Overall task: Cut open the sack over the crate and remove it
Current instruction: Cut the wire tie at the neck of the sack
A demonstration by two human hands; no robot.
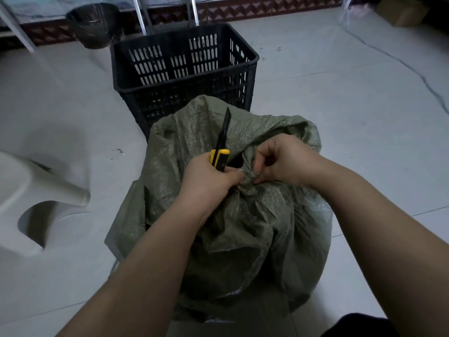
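Left of the sack [243, 227], a white stool [36, 190] sits on the floor [340, 93]; just behind the sack stands a black crate [187, 77]. At the sack's tied neck, the left hand [209, 183] clenches its grip on a knife [220, 158], blade up; the right hand [284, 164] pinches the knot [247, 177]. It would be best to hold the neck taut and cut away from the fingers.

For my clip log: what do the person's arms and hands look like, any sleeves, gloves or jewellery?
Left hand and right hand are bare: no gloves, rings or watch show. Left arm and right arm are uncovered to the frame edge; no sleeves.
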